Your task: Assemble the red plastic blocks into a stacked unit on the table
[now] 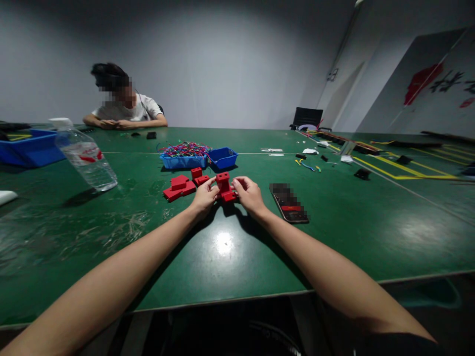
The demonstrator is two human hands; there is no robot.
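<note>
A red plastic block piece point(224, 186) stands on the green table point(230, 247), held from both sides. My left hand point(204, 197) grips its left side and my right hand point(249, 194) grips its right side. Just left of my left hand lie more red plastic parts point(179, 188), with a smaller red part point(197, 173) behind them. A phone point(289, 202) with a dark screen lies flat to the right of my right hand.
Two blue trays sit behind the red parts: one point(184, 161) full of coloured wires, one point(223, 158) beside it. A clear water bottle point(86, 157) stands at the left, a larger blue bin point(31, 147) beyond. A person sits across the table point(124, 111). Small parts and cables lie at the far right point(334, 148).
</note>
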